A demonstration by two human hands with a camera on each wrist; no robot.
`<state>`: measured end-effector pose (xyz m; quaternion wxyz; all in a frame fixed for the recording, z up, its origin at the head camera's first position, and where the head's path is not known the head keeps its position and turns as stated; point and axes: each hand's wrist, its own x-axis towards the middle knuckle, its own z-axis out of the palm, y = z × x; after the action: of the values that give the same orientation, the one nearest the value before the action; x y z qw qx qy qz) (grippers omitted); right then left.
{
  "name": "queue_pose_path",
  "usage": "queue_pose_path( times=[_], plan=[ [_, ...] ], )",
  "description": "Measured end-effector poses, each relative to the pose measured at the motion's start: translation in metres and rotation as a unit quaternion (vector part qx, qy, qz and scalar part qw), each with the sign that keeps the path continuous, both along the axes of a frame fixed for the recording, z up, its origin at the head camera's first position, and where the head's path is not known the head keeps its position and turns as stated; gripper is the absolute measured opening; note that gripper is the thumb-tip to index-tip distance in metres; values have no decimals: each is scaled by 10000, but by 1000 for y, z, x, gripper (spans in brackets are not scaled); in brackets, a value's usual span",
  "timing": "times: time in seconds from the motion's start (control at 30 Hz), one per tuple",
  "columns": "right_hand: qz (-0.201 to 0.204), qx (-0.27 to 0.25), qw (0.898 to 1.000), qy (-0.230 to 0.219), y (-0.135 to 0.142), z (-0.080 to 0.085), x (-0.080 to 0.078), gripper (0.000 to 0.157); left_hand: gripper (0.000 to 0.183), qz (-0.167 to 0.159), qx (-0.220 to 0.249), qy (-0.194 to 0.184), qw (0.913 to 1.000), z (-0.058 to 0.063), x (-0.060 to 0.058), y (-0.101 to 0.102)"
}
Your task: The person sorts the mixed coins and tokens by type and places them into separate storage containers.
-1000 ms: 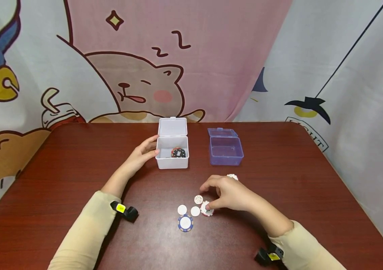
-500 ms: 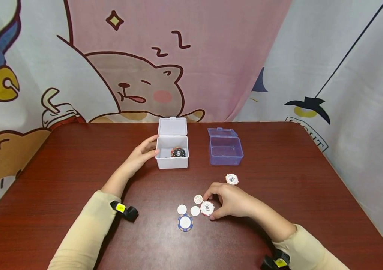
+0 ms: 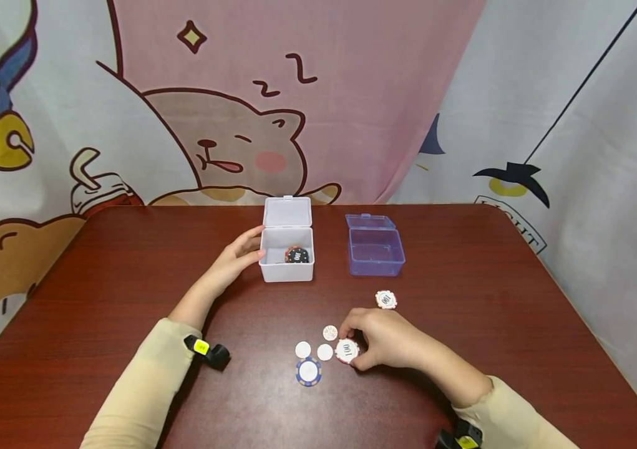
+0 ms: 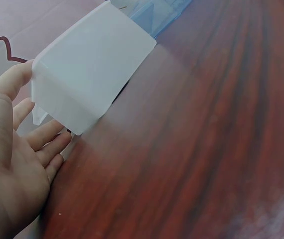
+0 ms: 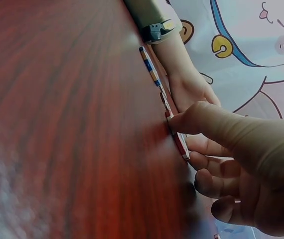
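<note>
My right hand (image 3: pixel 388 337) pinches a white poker chip (image 3: pixel 347 351) marked 100 between thumb and fingers, low over the table. Seen edge-on in the right wrist view, the chip (image 5: pixel 181 144) has a red side. To its left lie a small patterned white disc (image 3: pixel 330 333), two plain white discs and a blue-rimmed poker chip (image 3: pixel 309 371). Behind the right hand is another white 100 chip (image 3: pixel 386 299). My left hand (image 3: pixel 232 257) rests its extended fingers and thumb against the left side of an open white box (image 3: pixel 287 272). A black chip (image 3: pixel 297 254) lies inside, overlapping an orange-red one.
An open translucent blue-violet box (image 3: pixel 377 267) stands right of the white box, its lid tipped back. Both boxes are toward the far edge of the dark red wooden table (image 3: pixel 492 268). A printed curtain (image 3: pixel 363 93) hangs behind it.
My right thumb and fingers have shifted from over the white chip to its edges, and the chip has slid slightly right. The far white chip has come into full view. My left hand stays put.
</note>
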<state>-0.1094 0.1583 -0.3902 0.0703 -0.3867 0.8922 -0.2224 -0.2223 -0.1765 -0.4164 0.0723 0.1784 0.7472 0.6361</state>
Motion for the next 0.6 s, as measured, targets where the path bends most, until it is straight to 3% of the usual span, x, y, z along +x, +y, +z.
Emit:
queue_pose_path(
  times=[0.43,0.6],
  plan=[
    [251,76,9980,575,0,2,1,32,59,-24,51,37,10000,-1,0,1],
    [219,-205,9977,610,1,5,-2,30,60,-18,54,36,10000,-1,0,0]
  ],
)
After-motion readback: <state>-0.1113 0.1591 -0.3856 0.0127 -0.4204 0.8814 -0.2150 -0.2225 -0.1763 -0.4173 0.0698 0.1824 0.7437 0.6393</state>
